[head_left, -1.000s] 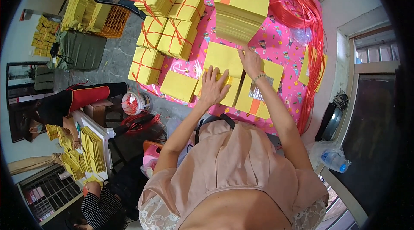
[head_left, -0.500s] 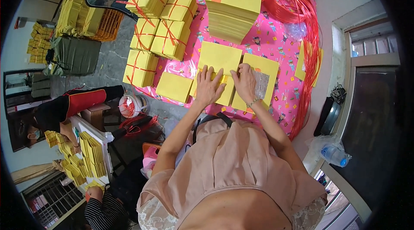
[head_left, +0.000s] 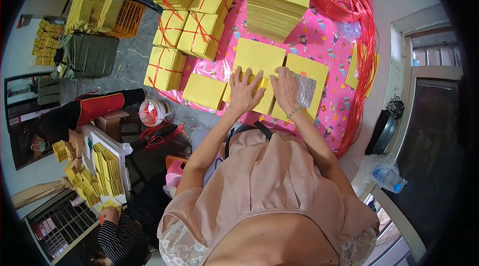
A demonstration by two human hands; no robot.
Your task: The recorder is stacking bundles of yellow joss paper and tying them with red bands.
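Note:
My left hand lies with its fingers spread on a yellow paper sheet on the pink table cover. My right hand is beside it, fingers bent and drawn together at the right edge of the same yellow paper; its fingertips are partly hidden. Under and beside my right wrist lies another yellow paper stack with a silver foil patch. Left of my left hand sits a low plain yellow stack. Orange print shows on the paper between my hands.
Bundles tied with red string stand at the left of the pink table cover. A tall yellow paper stack is at the back. Red plastic string hangs along the right. A co-worker's hand is among yellow packets at far left.
The table and its stacks sit slightly higher and further right in the picture. My hands stay on the paper with a small shift of fingers. The co-worker at far left has moved an arm.

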